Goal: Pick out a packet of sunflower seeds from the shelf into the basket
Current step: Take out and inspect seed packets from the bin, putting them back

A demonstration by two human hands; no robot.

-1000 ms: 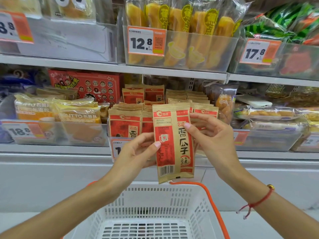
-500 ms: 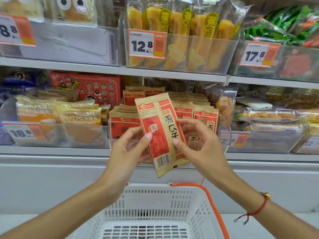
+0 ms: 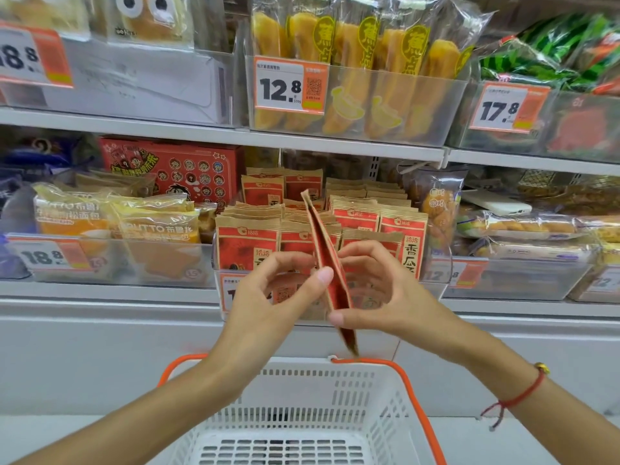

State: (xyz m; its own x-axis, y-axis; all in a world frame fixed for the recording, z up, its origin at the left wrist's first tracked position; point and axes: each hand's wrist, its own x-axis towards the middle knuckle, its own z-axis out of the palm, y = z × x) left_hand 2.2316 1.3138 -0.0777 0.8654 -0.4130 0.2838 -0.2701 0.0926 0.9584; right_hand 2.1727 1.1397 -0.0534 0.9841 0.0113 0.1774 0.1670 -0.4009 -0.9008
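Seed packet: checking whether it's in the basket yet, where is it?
Not yet: the seed packet is mid-frame, edge-on, pinched between left hand and right hand, above the white basket.

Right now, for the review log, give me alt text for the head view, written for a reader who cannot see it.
Two bare hands, left hand and right hand, hold a red-and-brown sunflower seed packet edge-on above a white basket with orange handles. Behind them, a shelf bin holds more of the same packets, among price-tagged snacks.
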